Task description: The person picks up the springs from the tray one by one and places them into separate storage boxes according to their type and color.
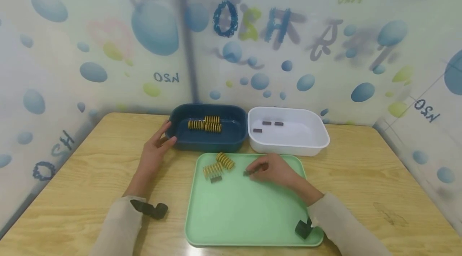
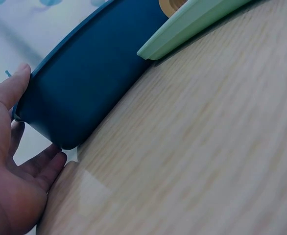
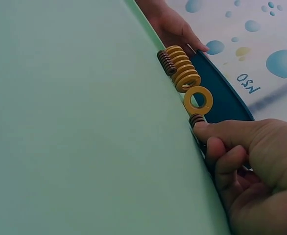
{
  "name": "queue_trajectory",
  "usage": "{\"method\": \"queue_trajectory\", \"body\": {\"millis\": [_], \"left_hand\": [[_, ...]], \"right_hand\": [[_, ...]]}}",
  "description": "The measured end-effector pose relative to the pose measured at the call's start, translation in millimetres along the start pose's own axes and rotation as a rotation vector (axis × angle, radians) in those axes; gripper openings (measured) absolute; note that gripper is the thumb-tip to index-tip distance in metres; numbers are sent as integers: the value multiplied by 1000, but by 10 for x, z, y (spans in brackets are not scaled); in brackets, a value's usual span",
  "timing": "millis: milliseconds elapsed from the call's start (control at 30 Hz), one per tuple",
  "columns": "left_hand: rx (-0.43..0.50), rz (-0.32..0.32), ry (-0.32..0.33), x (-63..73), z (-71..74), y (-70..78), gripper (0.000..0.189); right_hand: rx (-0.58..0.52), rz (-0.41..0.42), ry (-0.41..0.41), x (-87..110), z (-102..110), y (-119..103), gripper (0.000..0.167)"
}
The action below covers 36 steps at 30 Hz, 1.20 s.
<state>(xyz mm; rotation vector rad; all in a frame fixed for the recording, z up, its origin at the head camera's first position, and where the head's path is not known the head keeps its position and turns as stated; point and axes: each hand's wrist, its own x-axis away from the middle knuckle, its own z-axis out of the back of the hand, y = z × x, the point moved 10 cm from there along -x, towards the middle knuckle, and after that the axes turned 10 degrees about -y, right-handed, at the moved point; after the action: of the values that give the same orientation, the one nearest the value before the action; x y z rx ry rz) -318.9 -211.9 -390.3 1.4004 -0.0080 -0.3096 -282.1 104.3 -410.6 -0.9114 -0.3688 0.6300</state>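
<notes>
On the green tray [image 1: 245, 212], my right hand [image 1: 274, 170] pinches a small dark spring [image 1: 247, 173] between thumb and fingers; its coiled end [image 3: 196, 119] shows past the thumb in the right wrist view. Two yellow springs and another small dark spring [image 1: 216, 179] lie to its left on the tray. One yellow spring [image 1: 225, 161] leans near the far rim, with the other yellow spring [image 1: 213, 170] beside it. My left hand [image 1: 153, 154] rests against the left end of the dark blue box [image 2: 84, 83], its fingers spread along the outside and fairly straight.
Inside the blue box lie several yellow springs [image 1: 213, 127]. Right beside it, a white box [image 1: 288, 150] holds three small dark springs [image 1: 266, 123]. Both stand on the wooden table [image 1: 379, 192] behind the tray, before a patterned wall [image 1: 231, 75].
</notes>
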Motion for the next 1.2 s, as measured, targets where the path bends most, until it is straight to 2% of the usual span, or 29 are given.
{"method": "queue_trajectory", "body": {"millis": [167,333,700,933,1200], "left_hand": [[-10,4,-4,34,-48,132,59],[-15,7,-5,41,-63,170,59],[-33,30,-3,49,-33,165,61],[-18,19,0,49,-43,180,60],[-7,41,-2,56,-51,124,60]], "right_hand": [[-3,-3,-3,-8,-12,21,17],[-1,-2,-4,-3,-8,38,17],[-58,-19,-11,-15,-2,40,16],[-118,-48,-32,-10,-14,45,16],[-94,-53,-41,12,22,-29,16]]}}
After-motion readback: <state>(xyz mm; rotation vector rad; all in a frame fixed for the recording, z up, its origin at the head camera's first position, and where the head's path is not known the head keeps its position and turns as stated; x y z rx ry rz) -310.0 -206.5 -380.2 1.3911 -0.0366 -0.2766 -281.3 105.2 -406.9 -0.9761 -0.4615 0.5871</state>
